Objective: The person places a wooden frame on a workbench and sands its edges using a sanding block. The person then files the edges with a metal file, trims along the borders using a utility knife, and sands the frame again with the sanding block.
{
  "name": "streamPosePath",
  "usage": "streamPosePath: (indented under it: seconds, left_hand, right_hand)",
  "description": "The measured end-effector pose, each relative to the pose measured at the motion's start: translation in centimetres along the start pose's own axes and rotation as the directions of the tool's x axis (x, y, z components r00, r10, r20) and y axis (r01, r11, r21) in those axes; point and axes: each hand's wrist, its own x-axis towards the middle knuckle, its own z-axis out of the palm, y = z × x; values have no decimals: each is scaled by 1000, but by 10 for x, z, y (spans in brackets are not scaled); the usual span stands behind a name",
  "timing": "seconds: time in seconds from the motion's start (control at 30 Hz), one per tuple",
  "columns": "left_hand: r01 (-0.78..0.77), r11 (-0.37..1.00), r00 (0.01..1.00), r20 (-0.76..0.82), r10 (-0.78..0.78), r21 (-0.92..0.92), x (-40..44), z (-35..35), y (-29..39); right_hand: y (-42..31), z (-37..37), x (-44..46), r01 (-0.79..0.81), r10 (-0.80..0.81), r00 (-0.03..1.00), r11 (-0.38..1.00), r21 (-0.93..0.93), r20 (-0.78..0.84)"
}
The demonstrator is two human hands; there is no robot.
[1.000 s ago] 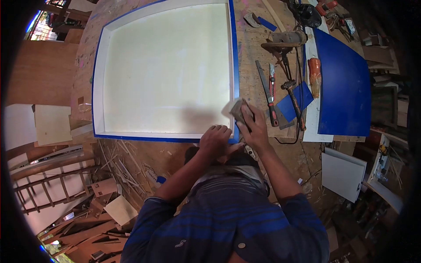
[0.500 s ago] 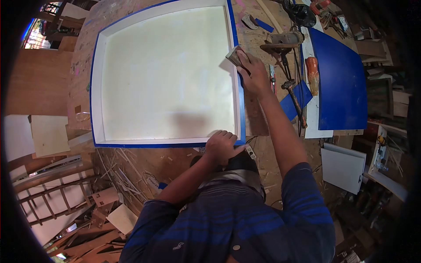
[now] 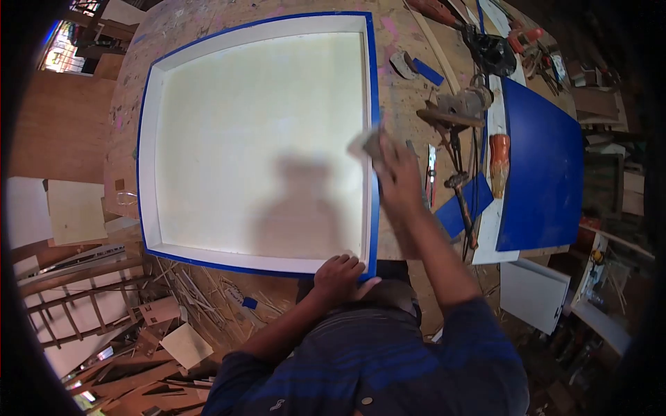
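Observation:
A shallow white box (image 3: 157, 201) with blue-faced edges lies open side up on the workbench. My left hand (image 3: 338, 277) is closed over its near rim by the right corner, fingers inside and thumb outside. My right hand (image 3: 399, 170) grips a greyish-brown sanding block (image 3: 372, 147) against the box's right edge, about midway along. Motion blurs the block and the fingers, so its exact contact is hard to make out. A shadow of my head and shoulders falls on the box's pale bottom.
Right of the box on the workbench (image 3: 399, 104) lie a utility knife (image 3: 431, 166), a hammer (image 3: 465, 201), a power tool (image 3: 461, 104), an orange-handled tool (image 3: 499, 166) and a large blue panel (image 3: 541, 166). Wood offcuts (image 3: 139, 374) cover the floor at left.
My right hand has slid the sanding block along the right edge toward me. My left hand keeps its hold at the near corner. The camera view has shifted, so the box sits lower in it.

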Motion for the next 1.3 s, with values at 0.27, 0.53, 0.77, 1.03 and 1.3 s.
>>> streamPosePath:
  seconds: [0.27,0.53,0.77,1.03,1.3]
  left_hand:
    - [155,987,981,119,-151,-27,26,-9,0]
    - [193,981,967,174,-187,-20,29,-12,-1]
    - [165,986,977,142,-158,-38,29,-11,-5]
    - [141,990,983,123,-137,-22,30,-12,-7]
    - [127,991,984,134,-121,-42,32,-13,-6]
  right_hand:
    - [84,31,258,81,-80,995,997,9,-61]
    - [54,13,140,161,-160,986,986,-41,43]
    - [121,45,382,82,-83,994,997,-11,-72]
    - [108,37,316,90,-92,995,995,-40,-47]
    - [120,43,333,176,-184,977,981,-88,-106]
